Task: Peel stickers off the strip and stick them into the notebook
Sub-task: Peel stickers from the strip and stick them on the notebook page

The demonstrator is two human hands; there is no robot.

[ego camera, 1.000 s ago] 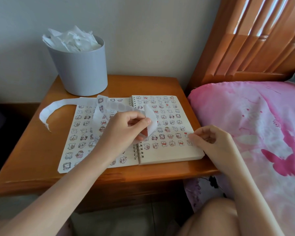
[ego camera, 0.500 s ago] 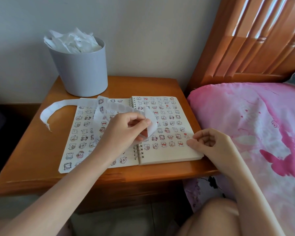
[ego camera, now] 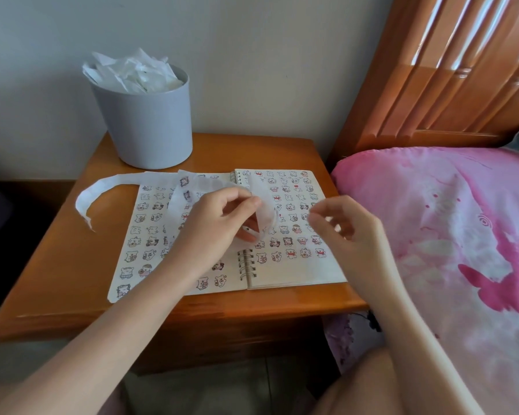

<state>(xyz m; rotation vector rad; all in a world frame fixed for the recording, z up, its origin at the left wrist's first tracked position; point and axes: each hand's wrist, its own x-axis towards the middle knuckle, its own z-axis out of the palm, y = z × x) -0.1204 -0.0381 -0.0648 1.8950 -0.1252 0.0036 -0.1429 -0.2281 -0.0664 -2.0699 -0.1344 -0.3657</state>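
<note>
An open spiral notebook [ego camera: 294, 272] lies on the wooden nightstand, both pages covered with rows of small cartoon stickers. A long white sticker strip [ego camera: 102, 190] curls from the left of the table across the left page. My left hand [ego camera: 219, 223] hovers over the spiral binding and pinches the strip's near end between thumb and fingers. My right hand [ego camera: 345, 229] is lifted above the right page, blurred, fingers curled with thumb and forefinger close together. I cannot tell whether a sticker is between them.
A grey bin [ego camera: 144, 121] full of crumpled white backing paper stands at the nightstand's [ego camera: 72, 265] back left. A pink bedspread [ego camera: 462, 235] and wooden headboard [ego camera: 447, 70] border the right side. My bare knee [ego camera: 372, 387] is at the bottom right.
My right hand lifted off the right page's lower edge and moved up and left toward the strip. The left hand kept its hold on the strip.
</note>
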